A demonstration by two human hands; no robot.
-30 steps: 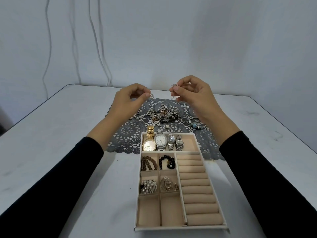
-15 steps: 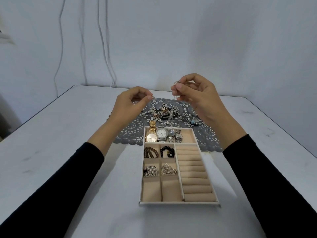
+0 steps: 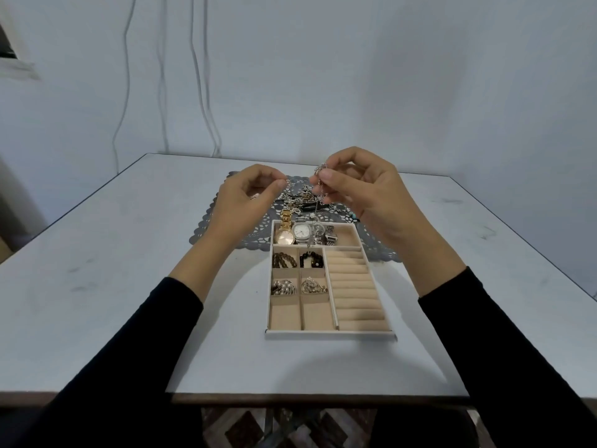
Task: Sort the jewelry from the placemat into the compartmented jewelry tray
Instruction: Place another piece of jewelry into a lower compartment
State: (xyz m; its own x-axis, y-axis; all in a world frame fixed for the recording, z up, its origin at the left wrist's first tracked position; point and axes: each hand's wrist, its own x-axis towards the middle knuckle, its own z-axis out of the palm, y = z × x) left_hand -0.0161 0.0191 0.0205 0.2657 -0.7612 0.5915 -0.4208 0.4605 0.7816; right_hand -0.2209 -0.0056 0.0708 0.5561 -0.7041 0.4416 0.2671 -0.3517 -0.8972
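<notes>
A beige compartmented jewelry tray (image 3: 329, 334) lies on the white table, with several watches (image 3: 302, 234) in its far compartment, bead bracelets and brooches in small cells, and ring rolls on the right. Behind it a grey lace placemat (image 3: 206, 223) carries a tangled pile of silver chains (image 3: 300, 198). My right hand (image 3: 365, 192) pinches a thin silver chain (image 3: 319, 182) that hangs down over the watches. My left hand (image 3: 247, 202) pinches the other end of a chain at thumb and forefinger. Both hands hover above the placemat.
The two near left cells of the tray hold nothing. Cables hang down the wall (image 3: 200, 92) behind the table. The table's front edge (image 3: 319, 396) is close to me, with a patterned floor below it.
The view has tilted back, so the tray appears farther from me. Both hands have come closer together and lifted a little, still pinching the chain.
</notes>
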